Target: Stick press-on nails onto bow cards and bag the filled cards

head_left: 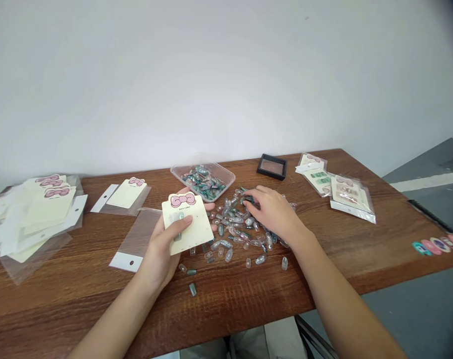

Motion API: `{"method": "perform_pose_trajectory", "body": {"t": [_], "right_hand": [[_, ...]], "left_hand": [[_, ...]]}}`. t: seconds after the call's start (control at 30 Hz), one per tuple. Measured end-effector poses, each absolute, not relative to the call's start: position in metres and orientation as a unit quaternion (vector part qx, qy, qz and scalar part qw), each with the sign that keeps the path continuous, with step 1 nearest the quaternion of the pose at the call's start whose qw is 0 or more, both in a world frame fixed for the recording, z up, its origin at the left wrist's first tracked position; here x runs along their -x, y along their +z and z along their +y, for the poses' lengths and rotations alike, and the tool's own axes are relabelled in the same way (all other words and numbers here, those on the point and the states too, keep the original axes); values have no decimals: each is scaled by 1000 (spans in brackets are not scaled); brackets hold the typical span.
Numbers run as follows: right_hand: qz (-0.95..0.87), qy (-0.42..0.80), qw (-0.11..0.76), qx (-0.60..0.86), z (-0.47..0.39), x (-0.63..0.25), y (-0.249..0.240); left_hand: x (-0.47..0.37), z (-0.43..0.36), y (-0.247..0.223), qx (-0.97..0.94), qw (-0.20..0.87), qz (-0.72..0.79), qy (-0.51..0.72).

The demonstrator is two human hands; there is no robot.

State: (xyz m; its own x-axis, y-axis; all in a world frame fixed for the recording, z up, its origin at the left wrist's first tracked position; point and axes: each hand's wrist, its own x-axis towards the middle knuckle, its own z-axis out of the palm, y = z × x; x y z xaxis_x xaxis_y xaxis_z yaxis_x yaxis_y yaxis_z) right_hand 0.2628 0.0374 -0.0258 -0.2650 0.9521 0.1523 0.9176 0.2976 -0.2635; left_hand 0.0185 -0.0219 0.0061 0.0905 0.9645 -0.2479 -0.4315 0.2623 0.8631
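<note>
My left hand grips a cream display card with a pink bow at its top, the thumb pressing on its front. Pale green press-on nails show on the card beside the thumb. My right hand reaches into a loose pile of press-on nails, clear, pinkish and teal, on the wooden table. Its thumb and index finger are bent and slightly apart at the pile, by dark green nails; no held nail is visible. Behind my left hand, a clear plastic tub holds many more nails.
Stacked cards and clear sleeves lie at the left. Nearer are a card in a sleeve and another clear sleeve. A black frame box, packed nail sets and round stickers lie rightward. A wall stands behind.
</note>
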Motion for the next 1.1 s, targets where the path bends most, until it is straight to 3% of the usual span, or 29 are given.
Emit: {"method": "perform_pose_trajectory", "body": {"t": [0.53, 0.83, 0.93, 1.1], "right_hand": [[-858, 64, 154, 485, 43, -250, -33], [-806, 130, 258, 517, 36, -250, -26], [-754, 211, 335, 524, 33, -251, -25], [-627, 446, 435, 468, 28, -247, -25]], "left_hand": [[-18, -19, 7, -293, 678, 403, 541], [-18, -19, 7, -294, 677, 394, 548], [-17, -19, 6, -294, 683, 383, 549], [-17, -18, 4, -285, 691, 375, 548]]}}
